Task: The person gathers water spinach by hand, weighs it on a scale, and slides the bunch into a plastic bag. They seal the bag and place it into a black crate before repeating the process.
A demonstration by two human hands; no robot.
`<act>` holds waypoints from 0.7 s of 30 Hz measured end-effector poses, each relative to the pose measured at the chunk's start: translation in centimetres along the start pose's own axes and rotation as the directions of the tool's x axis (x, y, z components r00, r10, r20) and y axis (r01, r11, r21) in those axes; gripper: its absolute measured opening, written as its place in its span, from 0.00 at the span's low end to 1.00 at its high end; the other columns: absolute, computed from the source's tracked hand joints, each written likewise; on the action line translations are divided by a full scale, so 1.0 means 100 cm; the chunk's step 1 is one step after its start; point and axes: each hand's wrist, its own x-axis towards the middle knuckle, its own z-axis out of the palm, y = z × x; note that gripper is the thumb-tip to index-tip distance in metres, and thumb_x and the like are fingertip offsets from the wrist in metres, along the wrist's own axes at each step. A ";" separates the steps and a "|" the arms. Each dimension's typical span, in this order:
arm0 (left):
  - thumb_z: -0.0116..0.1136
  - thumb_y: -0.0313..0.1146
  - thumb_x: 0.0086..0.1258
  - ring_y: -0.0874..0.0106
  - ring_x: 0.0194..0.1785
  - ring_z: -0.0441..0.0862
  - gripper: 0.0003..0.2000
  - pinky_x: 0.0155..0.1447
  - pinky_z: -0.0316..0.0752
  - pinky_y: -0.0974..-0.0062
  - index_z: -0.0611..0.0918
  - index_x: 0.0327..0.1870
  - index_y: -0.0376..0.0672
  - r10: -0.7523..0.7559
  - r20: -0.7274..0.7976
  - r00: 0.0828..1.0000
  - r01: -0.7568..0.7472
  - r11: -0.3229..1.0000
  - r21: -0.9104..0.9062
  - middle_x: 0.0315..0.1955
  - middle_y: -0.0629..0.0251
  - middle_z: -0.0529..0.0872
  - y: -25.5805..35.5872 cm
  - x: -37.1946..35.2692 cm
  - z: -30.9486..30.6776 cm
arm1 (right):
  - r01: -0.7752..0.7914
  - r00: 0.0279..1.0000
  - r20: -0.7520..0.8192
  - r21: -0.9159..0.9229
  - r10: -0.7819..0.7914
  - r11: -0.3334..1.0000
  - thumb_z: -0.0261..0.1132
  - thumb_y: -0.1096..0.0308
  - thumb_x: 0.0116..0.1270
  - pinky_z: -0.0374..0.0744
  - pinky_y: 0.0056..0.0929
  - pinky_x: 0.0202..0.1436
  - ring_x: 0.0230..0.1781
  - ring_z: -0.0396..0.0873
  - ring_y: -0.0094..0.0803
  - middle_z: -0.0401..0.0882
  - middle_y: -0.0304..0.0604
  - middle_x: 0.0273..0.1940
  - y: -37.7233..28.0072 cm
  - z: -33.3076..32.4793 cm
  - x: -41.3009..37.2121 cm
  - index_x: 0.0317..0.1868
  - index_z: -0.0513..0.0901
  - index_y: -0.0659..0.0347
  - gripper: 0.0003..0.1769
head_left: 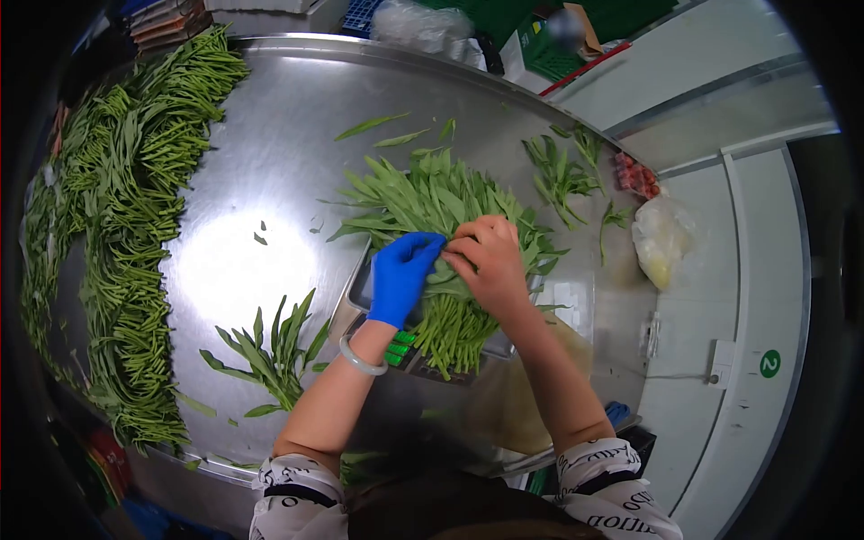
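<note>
A large bunch of leafy greens (432,193) lies over a metal tray (360,279), its cut stems (454,333) pointing toward me. My left hand (401,277), in a blue glove, is closed at the middle of the bunch, fingertips pinched together. Bare and also closed, my right hand (489,263) meets it there from the right, its fingers bent over the leaves. What the fingertips of both hands hold is too small to make out. Under the stems, part of a scale with a green display (399,349) shows beside my left wrist.
Long rows of bundled greens (135,216) line the left of the steel table (279,99). A loose sprig (270,355) lies near my left forearm, more sprigs (562,175) at the right. Red fruit (635,175) and a plastic bag (664,236) are by the right wall.
</note>
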 end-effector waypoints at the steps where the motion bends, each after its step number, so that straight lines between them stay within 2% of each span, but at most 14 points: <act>1: 0.61 0.28 0.65 0.84 0.30 0.74 0.08 0.36 0.70 0.84 0.83 0.42 0.35 0.027 -0.015 1.000 -0.027 1.000 0.005 0.29 0.71 0.81 -0.002 0.002 0.001 | -0.031 0.999 -0.012 -0.001 0.031 1.000 0.71 0.68 0.51 0.68 0.40 0.52 0.46 0.72 0.39 0.77 0.38 0.37 0.000 -0.001 0.000 0.32 0.81 0.60 0.09; 6: 0.61 0.29 0.65 0.83 0.32 0.75 0.08 0.37 0.70 0.84 0.83 0.41 0.35 0.018 -0.061 0.998 -0.020 0.999 -0.046 0.30 0.70 0.82 0.002 -0.003 0.007 | -0.237 0.971 -0.038 0.009 0.238 0.971 0.70 0.68 0.54 0.67 0.39 0.49 0.41 0.71 0.39 0.76 0.38 0.34 -0.001 0.002 -0.001 0.33 0.80 0.61 0.09; 9: 0.62 0.29 0.65 0.83 0.32 0.75 0.08 0.38 0.71 0.84 0.83 0.41 0.35 0.020 -0.069 0.997 -0.022 0.999 -0.034 0.30 0.70 0.83 0.000 -0.003 0.005 | -0.198 0.980 0.001 -0.049 0.198 0.979 0.69 0.68 0.55 0.67 0.38 0.48 0.39 0.70 0.40 0.76 0.39 0.33 0.000 0.005 -0.002 0.33 0.81 0.60 0.07; 12: 0.62 0.28 0.64 0.82 0.33 0.76 0.08 0.38 0.71 0.84 0.83 0.40 0.35 -0.004 -0.065 0.998 0.000 0.998 -0.058 0.30 0.69 0.83 -0.001 0.000 0.004 | -0.276 0.961 0.036 0.008 0.275 0.961 0.69 0.69 0.55 0.67 0.37 0.47 0.39 0.70 0.39 0.75 0.39 0.33 0.001 0.008 -0.004 0.33 0.81 0.60 0.06; 17: 0.63 0.25 0.62 0.80 0.33 0.79 0.08 0.38 0.73 0.84 0.84 0.39 0.32 -0.079 -0.005 0.997 0.076 0.979 -0.191 0.32 0.66 0.85 0.008 0.001 -0.005 | -0.186 0.982 -0.028 0.090 0.189 0.978 0.70 0.69 0.53 0.67 0.36 0.48 0.40 0.71 0.37 0.75 0.37 0.32 0.000 0.008 -0.006 0.33 0.83 0.58 0.07; 21: 0.61 0.23 0.62 0.78 0.34 0.80 0.08 0.40 0.74 0.83 0.84 0.41 0.31 -0.092 -0.010 0.996 0.090 0.986 -0.143 0.33 0.64 0.85 0.016 -0.004 -0.005 | -0.116 0.992 -0.033 0.128 0.121 0.985 0.71 0.69 0.51 0.67 0.35 0.48 0.39 0.72 0.35 0.76 0.35 0.31 0.001 0.007 -0.006 0.31 0.84 0.58 0.06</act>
